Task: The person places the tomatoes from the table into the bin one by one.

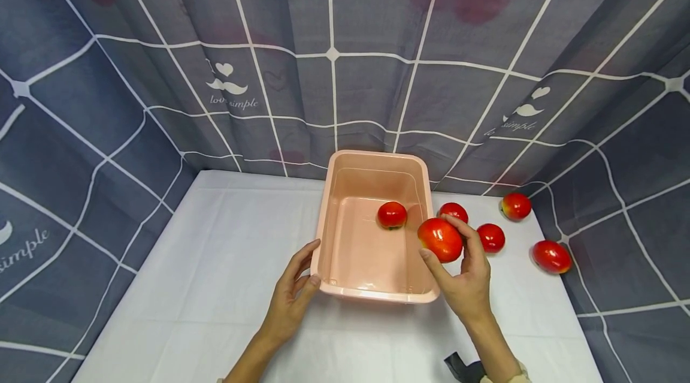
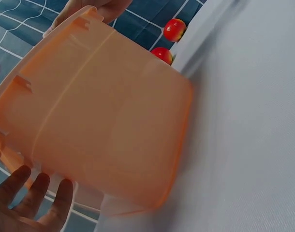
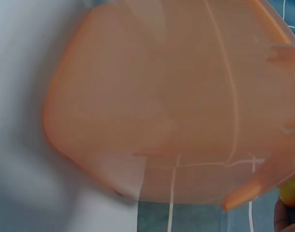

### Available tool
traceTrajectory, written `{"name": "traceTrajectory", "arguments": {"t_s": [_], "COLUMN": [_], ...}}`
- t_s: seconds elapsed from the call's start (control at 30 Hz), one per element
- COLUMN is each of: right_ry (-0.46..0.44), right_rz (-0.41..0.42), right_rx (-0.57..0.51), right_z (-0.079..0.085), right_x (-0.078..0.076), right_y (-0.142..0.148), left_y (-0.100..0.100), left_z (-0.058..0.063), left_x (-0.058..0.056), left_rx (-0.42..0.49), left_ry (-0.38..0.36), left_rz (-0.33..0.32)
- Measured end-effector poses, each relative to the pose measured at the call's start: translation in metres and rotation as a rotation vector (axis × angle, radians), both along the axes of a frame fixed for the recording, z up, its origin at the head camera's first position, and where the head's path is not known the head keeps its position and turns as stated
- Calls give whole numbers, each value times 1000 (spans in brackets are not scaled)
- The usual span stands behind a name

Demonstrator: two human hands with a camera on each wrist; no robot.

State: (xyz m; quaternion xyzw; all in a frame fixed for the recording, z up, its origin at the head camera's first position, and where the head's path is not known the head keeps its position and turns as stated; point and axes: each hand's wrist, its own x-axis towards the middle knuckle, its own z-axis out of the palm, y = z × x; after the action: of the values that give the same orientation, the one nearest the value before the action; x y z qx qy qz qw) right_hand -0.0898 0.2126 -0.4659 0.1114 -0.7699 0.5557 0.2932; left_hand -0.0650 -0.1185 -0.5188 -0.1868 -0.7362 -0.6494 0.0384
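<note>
A pink plastic bin (image 1: 356, 290) stands on the white-covered table, with one red apple (image 1: 392, 215) inside. At its near left corner, my left hand (image 1: 291, 296) rests its fingertips and thumb against the outer side; in the left wrist view its fingers (image 2: 38, 193) are spread and fairly straight. My right hand (image 1: 469, 278) holds a larger glossy red apple (image 1: 441, 240) between thumb and fingers, over the bin's right rim. In the right wrist view the bin wall (image 3: 138, 96) fills most of the picture, and only the held apple's yellowish side (image 3: 291, 192) shows.
Right of the bin lie more red apples: one (image 1: 454, 211) by its wall, one (image 1: 491, 238) farther right, and two (image 1: 516, 206) (image 1: 551, 257) near the table's right edge. Grey checked curtains (image 1: 302, 89) surround the table. A black strap (image 1: 463, 368) shows by my right wrist.
</note>
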Motion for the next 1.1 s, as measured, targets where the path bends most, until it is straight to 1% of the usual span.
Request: {"name": "traceTrajectory", "arguments": {"t_s": [0.1,0.23,0.33,0.5,0.6,0.73,0.9,1.1], "right_ry": [29,37,46,95,118,133,138,122], "right_rz": [24,29,41,68,76,77,72,38], "right_rx": [14,31,41,49,37,29,27,47], "right_z": [-1,-4,-7,-10,-10,-10,-10,-11], "right_x": [-1,-1,-2,-5,-6,-7,-8,-8], "right_y": [-2,-2,-2,-1,-1,-1,-1,4], "left_y": [0,0,0,0,1,2,1,0], "left_z": [-2,-2,-1,0,0,1,0,-3], "left_x": [0,0,0,0,0,-1,-1,-1], "left_rx": [-11,-23,-20,-11,11,33,34,24], "left_ry": [4,2,7,4,1,0,-3,1], "left_rz": [7,13,10,9,0,-6,-8,-6]}}
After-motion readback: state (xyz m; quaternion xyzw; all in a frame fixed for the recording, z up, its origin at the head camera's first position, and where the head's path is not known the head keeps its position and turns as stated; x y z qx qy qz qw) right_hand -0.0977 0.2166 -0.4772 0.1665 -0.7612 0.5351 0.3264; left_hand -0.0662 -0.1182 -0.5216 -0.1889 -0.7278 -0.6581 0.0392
